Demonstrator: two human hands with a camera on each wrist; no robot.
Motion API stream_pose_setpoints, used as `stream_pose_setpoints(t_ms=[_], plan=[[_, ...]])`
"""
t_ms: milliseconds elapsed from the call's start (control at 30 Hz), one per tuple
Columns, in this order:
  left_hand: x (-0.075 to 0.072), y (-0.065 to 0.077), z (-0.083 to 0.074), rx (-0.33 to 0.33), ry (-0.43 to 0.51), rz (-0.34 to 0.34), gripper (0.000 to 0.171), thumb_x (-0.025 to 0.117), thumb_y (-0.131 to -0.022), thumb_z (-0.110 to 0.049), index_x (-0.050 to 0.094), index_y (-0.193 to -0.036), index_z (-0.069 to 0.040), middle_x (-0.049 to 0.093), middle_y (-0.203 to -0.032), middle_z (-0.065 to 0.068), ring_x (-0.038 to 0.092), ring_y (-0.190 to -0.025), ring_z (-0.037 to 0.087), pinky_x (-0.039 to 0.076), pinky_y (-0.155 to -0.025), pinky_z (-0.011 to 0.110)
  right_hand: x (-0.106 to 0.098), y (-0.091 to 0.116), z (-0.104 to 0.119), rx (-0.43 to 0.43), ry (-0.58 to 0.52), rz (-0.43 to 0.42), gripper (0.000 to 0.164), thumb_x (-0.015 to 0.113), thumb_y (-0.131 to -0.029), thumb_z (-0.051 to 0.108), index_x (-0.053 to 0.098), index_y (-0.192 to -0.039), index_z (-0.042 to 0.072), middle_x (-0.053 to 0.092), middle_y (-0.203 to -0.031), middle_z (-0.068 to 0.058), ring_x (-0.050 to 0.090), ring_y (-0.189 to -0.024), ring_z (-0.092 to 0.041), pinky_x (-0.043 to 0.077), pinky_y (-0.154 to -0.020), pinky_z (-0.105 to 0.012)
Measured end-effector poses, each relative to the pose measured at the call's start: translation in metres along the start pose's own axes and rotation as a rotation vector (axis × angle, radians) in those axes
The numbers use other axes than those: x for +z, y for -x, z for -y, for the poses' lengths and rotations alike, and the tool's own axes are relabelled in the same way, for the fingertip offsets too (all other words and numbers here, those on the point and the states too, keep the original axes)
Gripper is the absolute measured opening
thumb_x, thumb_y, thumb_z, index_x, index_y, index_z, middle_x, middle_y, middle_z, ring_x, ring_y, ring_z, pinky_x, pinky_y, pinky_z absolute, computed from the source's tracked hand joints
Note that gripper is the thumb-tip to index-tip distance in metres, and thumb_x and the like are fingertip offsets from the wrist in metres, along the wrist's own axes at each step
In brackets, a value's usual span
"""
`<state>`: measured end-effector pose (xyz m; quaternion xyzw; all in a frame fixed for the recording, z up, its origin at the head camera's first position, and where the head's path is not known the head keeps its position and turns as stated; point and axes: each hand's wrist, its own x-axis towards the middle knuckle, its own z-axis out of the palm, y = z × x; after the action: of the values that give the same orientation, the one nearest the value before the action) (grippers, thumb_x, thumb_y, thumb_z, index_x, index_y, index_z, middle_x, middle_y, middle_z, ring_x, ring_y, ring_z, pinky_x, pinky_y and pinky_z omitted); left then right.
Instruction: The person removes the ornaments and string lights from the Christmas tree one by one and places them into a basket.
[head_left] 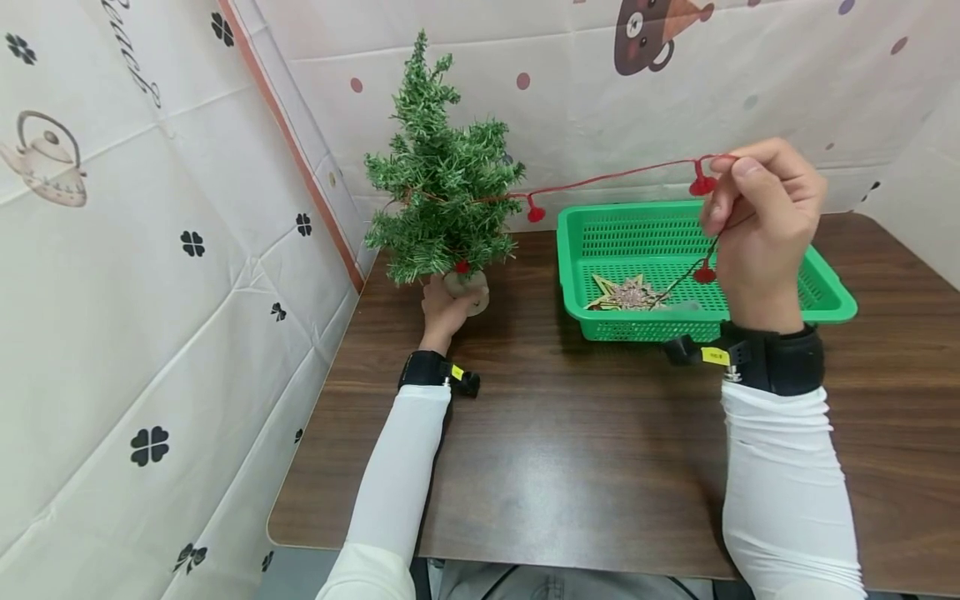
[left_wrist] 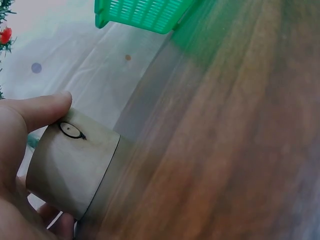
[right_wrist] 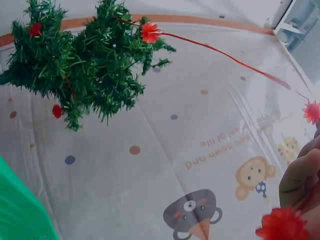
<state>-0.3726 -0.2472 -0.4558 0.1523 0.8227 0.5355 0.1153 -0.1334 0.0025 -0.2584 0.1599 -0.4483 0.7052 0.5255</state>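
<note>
A small green artificial Christmas tree (head_left: pixel 446 175) stands at the back left of the table. My left hand (head_left: pixel 444 310) grips its round pale base (left_wrist: pixel 75 165), with the thumb on top in the left wrist view. My right hand (head_left: pixel 772 217) is raised above the basket and pinches a red string garland (head_left: pixel 615 176) between thumb and fingertips. The string runs nearly taut from the tree to this hand. Red pom-poms (head_left: pixel 536 213) hang along it, and another pom-pom (right_wrist: pixel 282 225) dangles below the right hand. Part of the string lies wound about the branches.
A green plastic basket (head_left: pixel 840 310) stands on the brown wooden table (head_left: pixel 570 450), right of the tree. Inside it lies a glittery star ornament (head_left: pixel 628 293), near the string's lower end. A patterned cloth (head_left: pixel 450 83) covers the walls behind and to the left.
</note>
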Motion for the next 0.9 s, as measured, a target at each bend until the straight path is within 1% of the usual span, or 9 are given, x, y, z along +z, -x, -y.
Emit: stream_pose_setpoints(t_ms=[67, 200, 267, 367, 500, 600, 667, 767, 900], plan=[[0.0006, -0.0002, 0.0, 0.019, -0.046, 0.001, 0.1, 0.074, -0.089, -0.049, 0.017, -0.164, -0.016, 0.01, -0.168, 0.023, 0.002, -0.156, 0.048, 0.017, -0.125, 0.065, -0.0029, -0.0012, 0.0005, 0.004, 0.011, -0.017, 0.024, 0.06, -0.092, -0.003, 0.06, -0.087, -0.026, 0.048, -0.05, -0.015, 0.041, -0.039, -0.02, 0.039, -0.039, -0.024], [0.0031, -0.0025, -0.0002, 0.047, -0.1, -0.033, 0.101, 0.077, -0.086, -0.053, 0.024, -0.159, -0.008, 0.021, -0.163, 0.023, 0.014, -0.154, 0.046, 0.02, -0.125, 0.06, -0.0061, -0.0029, 0.0022, 0.023, 0.008, -0.059, 0.023, 0.062, -0.093, -0.003, 0.06, -0.092, -0.027, 0.049, -0.052, -0.016, 0.041, -0.04, -0.021, 0.04, -0.04, -0.024], [0.0041, -0.0035, -0.0002, 0.051, -0.085, -0.045, 0.1, 0.079, -0.085, -0.052, 0.027, -0.157, -0.006, 0.028, -0.161, 0.02, 0.02, -0.153, 0.043, 0.017, -0.127, 0.057, -0.0064, -0.0037, 0.0029, 0.031, -0.006, -0.075, 0.023, 0.062, -0.093, -0.004, 0.059, -0.092, -0.027, 0.049, -0.052, -0.016, 0.041, -0.04, -0.021, 0.039, -0.039, -0.024], [0.0032, -0.0035, 0.0001, 0.026, -0.023, -0.027, 0.094, 0.078, -0.087, -0.047, 0.029, -0.157, -0.009, 0.032, -0.16, 0.016, 0.021, -0.153, 0.042, 0.022, -0.126, 0.057, -0.0065, -0.0045, 0.0027, 0.024, -0.009, -0.074, 0.023, 0.062, -0.093, -0.004, 0.059, -0.091, -0.027, 0.049, -0.052, -0.017, 0.041, -0.04, -0.021, 0.039, -0.039, -0.024], [-0.0005, -0.002, 0.0002, -0.033, 0.05, 0.041, 0.088, 0.071, -0.093, -0.039, 0.023, -0.162, -0.013, 0.024, -0.166, 0.014, 0.007, -0.157, 0.04, 0.026, -0.124, 0.057, -0.0067, -0.0046, 0.0014, 0.017, 0.001, -0.065, 0.023, 0.061, -0.093, -0.004, 0.059, -0.09, -0.027, 0.049, -0.052, -0.016, 0.041, -0.04, -0.021, 0.04, -0.039, -0.024], [-0.0028, -0.0013, 0.0002, -0.055, 0.085, 0.072, 0.087, 0.069, -0.094, -0.036, 0.022, -0.163, -0.015, 0.021, -0.168, 0.013, 0.002, -0.158, 0.038, 0.025, -0.124, 0.057, -0.0073, -0.0046, 0.0005, 0.02, -0.006, -0.076, 0.023, 0.061, -0.093, -0.004, 0.059, -0.09, -0.027, 0.049, -0.052, -0.016, 0.041, -0.039, -0.021, 0.039, -0.039, -0.024], [-0.0035, -0.0018, 0.0005, -0.058, 0.09, 0.084, 0.084, 0.069, -0.093, -0.037, 0.025, -0.162, -0.016, 0.022, -0.168, 0.013, 0.002, -0.158, 0.038, 0.026, -0.124, 0.057, -0.0078, -0.0049, 0.0005, 0.021, -0.019, -0.089, 0.024, 0.062, -0.092, -0.004, 0.059, -0.09, -0.027, 0.049, -0.052, -0.017, 0.041, -0.039, -0.022, 0.039, -0.039, -0.025], [-0.004, -0.0022, 0.0005, -0.061, 0.084, 0.097, 0.084, 0.068, -0.093, -0.041, 0.026, -0.162, -0.017, 0.016, -0.17, 0.015, 0.0, -0.158, 0.038, 0.025, -0.125, 0.056, -0.0086, -0.0054, 0.0016, 0.015, -0.025, -0.107, 0.025, 0.063, -0.091, -0.003, 0.058, -0.09, -0.027, 0.049, -0.053, -0.018, 0.042, -0.039, -0.023, 0.041, -0.04, -0.025], [-0.0039, -0.0009, -0.0008, -0.09, 0.108, 0.108, 0.093, 0.069, -0.092, -0.042, 0.017, -0.165, -0.017, 0.002, -0.172, 0.016, -0.001, -0.159, 0.038, 0.025, -0.125, 0.055, -0.0101, -0.0078, 0.0049, -0.006, -0.033, -0.14, 0.026, 0.064, -0.089, -0.003, 0.057, -0.089, -0.028, 0.05, -0.052, -0.018, 0.041, -0.038, -0.023, 0.042, -0.041, -0.025]])
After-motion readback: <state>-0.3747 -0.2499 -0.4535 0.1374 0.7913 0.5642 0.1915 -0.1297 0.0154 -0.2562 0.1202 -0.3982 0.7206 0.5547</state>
